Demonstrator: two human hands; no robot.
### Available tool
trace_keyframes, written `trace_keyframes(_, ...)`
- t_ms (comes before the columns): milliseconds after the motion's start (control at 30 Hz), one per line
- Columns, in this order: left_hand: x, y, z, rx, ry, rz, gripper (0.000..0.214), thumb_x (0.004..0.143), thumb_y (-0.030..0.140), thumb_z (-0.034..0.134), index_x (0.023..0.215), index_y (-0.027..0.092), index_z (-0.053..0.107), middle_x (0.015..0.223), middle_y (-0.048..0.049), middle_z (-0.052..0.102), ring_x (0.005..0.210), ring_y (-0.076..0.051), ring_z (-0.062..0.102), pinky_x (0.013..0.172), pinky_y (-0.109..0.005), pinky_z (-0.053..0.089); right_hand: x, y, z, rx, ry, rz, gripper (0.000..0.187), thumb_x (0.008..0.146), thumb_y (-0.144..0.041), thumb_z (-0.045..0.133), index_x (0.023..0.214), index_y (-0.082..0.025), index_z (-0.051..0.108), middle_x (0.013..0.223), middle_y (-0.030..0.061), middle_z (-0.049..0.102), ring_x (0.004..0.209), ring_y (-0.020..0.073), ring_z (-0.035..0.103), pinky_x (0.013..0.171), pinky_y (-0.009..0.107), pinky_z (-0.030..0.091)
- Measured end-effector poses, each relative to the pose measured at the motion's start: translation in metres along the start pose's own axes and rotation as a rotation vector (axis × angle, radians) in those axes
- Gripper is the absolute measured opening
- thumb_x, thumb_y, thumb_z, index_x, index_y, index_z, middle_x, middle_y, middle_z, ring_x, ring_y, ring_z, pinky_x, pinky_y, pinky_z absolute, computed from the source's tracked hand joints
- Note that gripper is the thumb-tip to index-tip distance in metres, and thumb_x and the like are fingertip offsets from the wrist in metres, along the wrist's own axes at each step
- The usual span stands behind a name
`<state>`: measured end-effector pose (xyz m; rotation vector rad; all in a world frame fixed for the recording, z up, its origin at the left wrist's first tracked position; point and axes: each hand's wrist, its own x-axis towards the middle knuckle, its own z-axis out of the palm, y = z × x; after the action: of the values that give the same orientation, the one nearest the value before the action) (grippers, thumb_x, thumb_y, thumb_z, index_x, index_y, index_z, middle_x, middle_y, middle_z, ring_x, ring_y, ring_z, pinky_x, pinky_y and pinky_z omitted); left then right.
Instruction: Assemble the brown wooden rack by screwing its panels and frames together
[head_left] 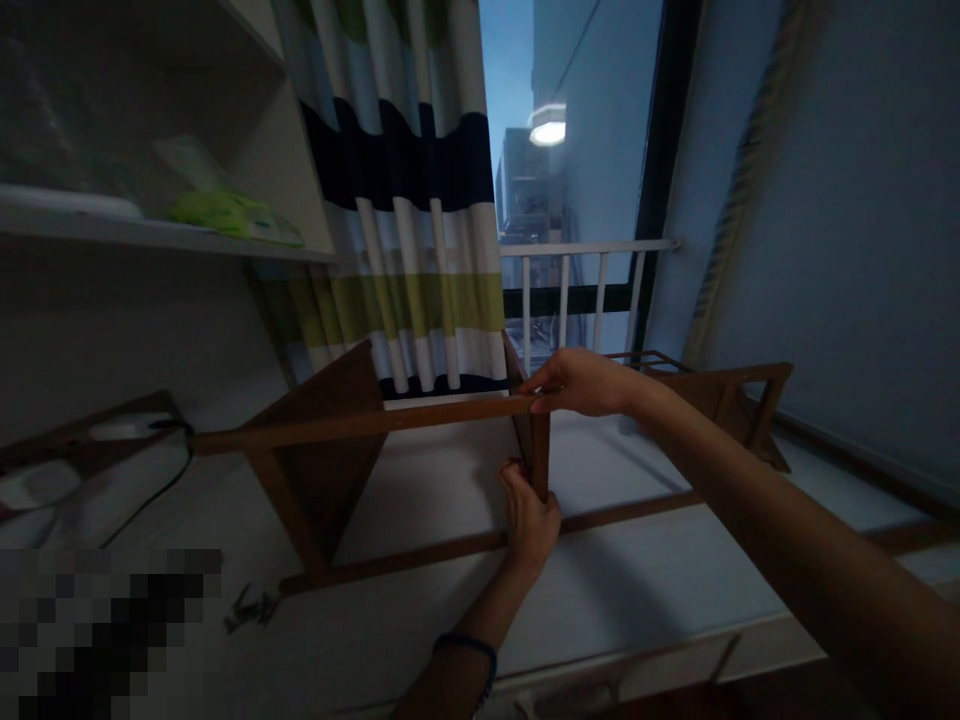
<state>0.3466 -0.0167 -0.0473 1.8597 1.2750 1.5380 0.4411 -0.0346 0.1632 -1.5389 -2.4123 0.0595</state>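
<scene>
A brown wooden shelf frame (pixel 322 428) lies on its side on a white surface, with shelf boards standing upright between its rails. My left hand (pixel 531 525), a dark band on its wrist, is closed around the lower part of a short crosspiece (pixel 541 455) near the middle. Above it, my right hand (pixel 581 382) pinches the upper rail where the crosspiece meets it. Whether something small is also between those fingertips I cannot tell. The frame's right portion (pixel 750 400) extends behind my right forearm.
Small metal pieces (pixel 251 608) lie left of the frame. A white device with a black cable (pixel 161 490) sits farther left. A wall shelf (pixel 150 230) holds a yellow-green packet (pixel 236 218). Behind are a striped curtain (pixel 420 240) and a window with a white railing (pixel 589 248).
</scene>
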Motion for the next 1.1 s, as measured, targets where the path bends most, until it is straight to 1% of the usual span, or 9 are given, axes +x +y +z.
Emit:
trace_keyframes(100, 0.000, -0.002, -0.001, 0.004, -0.005, -0.014, 0.045, 0.059, -0.003, 0.042, 0.095, 0.019, 0.027, 0.097, -0.0059, 0.037, 0.098, -0.018, 0.042, 0.089, -0.031, 0.036, -0.003, -0.003, 0.002, -0.041, 0.029, 0.017, 0.033, 0.073, -0.026, 0.058, 0.105, -0.020, 0.061, 0.090, 0.0015, 0.066, 0.084, 0.0168, 0.059, 0.068, 0.023, 0.041)
trace_keyframes(167, -0.001, -0.003, -0.001, -0.007, -0.011, -0.021, 0.046, 0.059, -0.003, 0.042, 0.096, 0.019, 0.027, 0.098, -0.0064, 0.037, 0.099, -0.019, 0.043, 0.089, -0.031, 0.036, -0.006, -0.006, 0.003, -0.084, 0.055, 0.034, 0.033, 0.074, -0.027, 0.056, 0.107, -0.023, 0.060, 0.091, 0.0015, 0.066, 0.083, 0.0177, 0.059, 0.069, 0.025, 0.042)
trace_keyframes(300, -0.001, -0.004, -0.002, -0.037, -0.005, -0.041, 0.044, 0.060, -0.004, 0.039, 0.096, 0.019, 0.029, 0.097, -0.0066, 0.039, 0.097, -0.019, 0.045, 0.087, -0.033, 0.037, -0.013, -0.009, 0.006, -0.163, 0.102, 0.032, 0.034, 0.075, -0.028, 0.054, 0.109, -0.026, 0.058, 0.095, 0.0029, 0.065, 0.088, 0.0215, 0.059, 0.073, 0.030, 0.042)
trace_keyframes(433, -0.003, -0.004, -0.002, -0.059, 0.003, -0.062, 0.044, 0.061, -0.005, 0.038, 0.097, 0.019, 0.029, 0.098, -0.0068, 0.041, 0.097, -0.019, 0.045, 0.087, -0.034, 0.037, -0.018, -0.009, 0.011, -0.158, 0.134, 0.024, 0.035, 0.076, -0.027, 0.052, 0.110, -0.028, 0.057, 0.093, 0.0027, 0.066, 0.089, 0.0214, 0.059, 0.075, 0.030, 0.042)
trace_keyframes(633, -0.004, 0.001, -0.004, -0.058, -0.018, -0.119, 0.044, 0.061, -0.006, 0.036, 0.098, 0.018, 0.028, 0.098, -0.0092, 0.043, 0.100, -0.020, 0.045, 0.087, -0.033, 0.037, -0.024, -0.009, 0.019, -0.157, 0.175, 0.039, 0.040, 0.076, -0.023, 0.053, 0.116, -0.027, 0.053, 0.100, 0.0044, 0.064, 0.094, 0.0224, 0.058, 0.078, 0.031, 0.043)
trace_keyframes(733, -0.004, 0.001, -0.004, -0.038, -0.028, -0.142, 0.043, 0.063, -0.003, 0.037, 0.100, 0.017, 0.028, 0.103, -0.0117, 0.043, 0.101, -0.022, 0.046, 0.087, -0.034, 0.036, -0.026, -0.009, 0.022, -0.136, 0.197, 0.018, 0.039, 0.077, -0.023, 0.051, 0.116, -0.027, 0.052, 0.103, 0.0035, 0.063, 0.094, 0.0215, 0.058, 0.078, 0.030, 0.044)
trace_keyframes(833, -0.005, 0.001, -0.004, -0.021, -0.022, -0.163, 0.044, 0.063, -0.001, 0.039, 0.102, 0.017, 0.028, 0.104, -0.0115, 0.044, 0.100, -0.022, 0.048, 0.085, -0.034, 0.037, -0.028, -0.009, 0.023, -0.102, 0.217, 0.012, 0.038, 0.079, -0.026, 0.050, 0.117, -0.024, 0.051, 0.106, 0.0037, 0.062, 0.096, 0.0217, 0.057, 0.080, 0.031, 0.044)
trace_keyframes(967, -0.006, 0.000, -0.004, -0.035, 0.002, -0.138, 0.047, 0.060, -0.001, 0.041, 0.102, 0.016, 0.030, 0.102, -0.0114, 0.045, 0.102, -0.021, 0.047, 0.087, -0.032, 0.036, -0.027, -0.007, 0.024, -0.053, 0.201, 0.010, 0.036, 0.082, -0.034, 0.045, 0.116, -0.022, 0.053, 0.104, 0.0042, 0.062, 0.093, 0.0218, 0.058, 0.077, 0.032, 0.044)
trace_keyframes(1100, -0.006, -0.003, -0.002, -0.037, 0.002, -0.148, 0.044, 0.059, 0.000, 0.042, 0.100, 0.015, 0.033, 0.102, -0.0123, 0.046, 0.101, -0.022, 0.046, 0.087, -0.033, 0.036, -0.025, -0.006, 0.027, -0.069, 0.239, 0.040, 0.034, 0.084, -0.031, 0.042, 0.114, -0.023, 0.055, 0.101, 0.0028, 0.064, 0.089, 0.0224, 0.059, 0.072, 0.033, 0.046)
